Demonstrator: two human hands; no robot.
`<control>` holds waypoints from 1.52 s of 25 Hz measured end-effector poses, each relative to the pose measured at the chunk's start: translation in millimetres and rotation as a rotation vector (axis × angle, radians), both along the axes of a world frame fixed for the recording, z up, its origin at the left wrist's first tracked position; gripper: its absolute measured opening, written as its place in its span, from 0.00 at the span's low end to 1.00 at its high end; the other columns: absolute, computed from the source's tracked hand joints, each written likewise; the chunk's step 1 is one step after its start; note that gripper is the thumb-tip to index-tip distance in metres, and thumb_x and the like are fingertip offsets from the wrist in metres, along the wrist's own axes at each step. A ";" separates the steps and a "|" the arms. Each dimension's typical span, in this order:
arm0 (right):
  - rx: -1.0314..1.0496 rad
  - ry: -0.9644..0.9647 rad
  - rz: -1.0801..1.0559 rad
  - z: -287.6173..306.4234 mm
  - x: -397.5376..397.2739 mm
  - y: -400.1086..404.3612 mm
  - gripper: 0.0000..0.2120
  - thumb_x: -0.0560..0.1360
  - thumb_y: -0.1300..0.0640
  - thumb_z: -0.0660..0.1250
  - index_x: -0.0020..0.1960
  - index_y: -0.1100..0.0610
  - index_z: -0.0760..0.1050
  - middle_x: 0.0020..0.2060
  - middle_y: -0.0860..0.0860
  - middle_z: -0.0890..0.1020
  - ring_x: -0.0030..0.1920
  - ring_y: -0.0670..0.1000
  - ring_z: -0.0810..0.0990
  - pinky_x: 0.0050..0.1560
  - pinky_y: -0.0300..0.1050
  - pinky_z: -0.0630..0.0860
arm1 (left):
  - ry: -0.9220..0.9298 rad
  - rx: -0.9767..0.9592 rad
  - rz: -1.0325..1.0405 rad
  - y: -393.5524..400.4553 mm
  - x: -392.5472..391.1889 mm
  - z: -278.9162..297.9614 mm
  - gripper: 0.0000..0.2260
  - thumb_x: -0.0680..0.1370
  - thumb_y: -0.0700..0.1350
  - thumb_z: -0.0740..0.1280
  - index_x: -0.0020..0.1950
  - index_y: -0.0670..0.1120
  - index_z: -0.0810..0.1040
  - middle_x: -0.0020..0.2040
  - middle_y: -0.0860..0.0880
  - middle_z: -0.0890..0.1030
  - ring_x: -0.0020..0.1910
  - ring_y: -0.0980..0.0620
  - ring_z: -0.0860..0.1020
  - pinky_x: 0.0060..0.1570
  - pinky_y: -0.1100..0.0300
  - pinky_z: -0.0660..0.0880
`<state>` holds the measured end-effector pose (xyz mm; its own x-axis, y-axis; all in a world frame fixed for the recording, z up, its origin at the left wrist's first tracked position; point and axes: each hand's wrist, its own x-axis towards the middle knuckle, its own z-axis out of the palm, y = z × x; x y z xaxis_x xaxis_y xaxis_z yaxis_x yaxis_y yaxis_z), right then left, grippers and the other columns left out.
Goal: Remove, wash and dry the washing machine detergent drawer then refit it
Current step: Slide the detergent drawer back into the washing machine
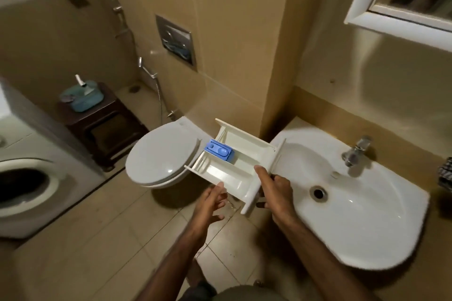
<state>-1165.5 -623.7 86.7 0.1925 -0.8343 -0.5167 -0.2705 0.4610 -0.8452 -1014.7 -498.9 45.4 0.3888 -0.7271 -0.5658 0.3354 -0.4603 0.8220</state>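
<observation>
Just left of the white sink point(367, 215), a white detergent drawer point(234, 166) is held in the air, above the tiled floor point(117, 239) and not over the sink bowl. The drawer is tilted, with its front panel toward the sink and its open back end toward the toilet point(159, 154). A blue insert point(219, 153) sits in the compartment at the far side of the drawer. The right hand point(274, 190) grasps the drawer at the front panel, with the thumb inside the tray and the fingers curled around the panel. The left hand point(211, 205) is under the near edge of the drawer, its fingers relaxed and spread; the fingertips seem to touch the edge. Behind the sink bowl stands a metal tap point(355, 151). Far left of the sink is a washing machine point(31, 178), and beside it a dark stool point(102, 124) carries a teal container point(82, 99).
</observation>
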 end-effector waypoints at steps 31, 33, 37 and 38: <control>0.107 0.035 0.910 6.2 549.2 157.5 0.29 0.79 0.31 0.60 0.63 0.54 0.80 0.59 0.54 0.84 0.60 0.55 0.82 0.64 0.63 0.77 | -0.136 0.031 0.625 336.8 489.0 13.0 0.21 0.83 0.62 0.62 0.63 0.50 0.84 0.57 0.51 0.88 0.53 0.51 0.87 0.45 0.59 0.80; 0.227 0.024 1.090 0.1 592.7 170.1 0.32 0.77 0.28 0.61 0.65 0.53 0.80 0.58 0.54 0.85 0.60 0.56 0.83 0.63 0.62 0.77 | -0.125 0.046 0.620 351.7 518.1 13.8 0.19 0.81 0.64 0.63 0.59 0.54 0.87 0.57 0.51 0.88 0.53 0.52 0.87 0.45 0.60 0.81; 0.473 -0.058 1.233 -12.7 674.1 207.7 0.29 0.76 0.33 0.67 0.68 0.52 0.79 0.59 0.58 0.85 0.60 0.59 0.85 0.58 0.57 0.82 | -0.104 0.079 0.591 380.4 578.6 13.4 0.21 0.79 0.66 0.65 0.60 0.54 0.87 0.59 0.48 0.87 0.56 0.49 0.86 0.56 0.54 0.79; 0.492 -0.068 1.231 -15.4 692.3 217.5 0.28 0.76 0.37 0.70 0.69 0.52 0.78 0.60 0.58 0.85 0.61 0.60 0.84 0.60 0.58 0.82 | -0.097 0.085 0.584 387.9 593.6 14.0 0.23 0.79 0.66 0.65 0.62 0.52 0.86 0.60 0.48 0.87 0.58 0.47 0.85 0.60 0.52 0.78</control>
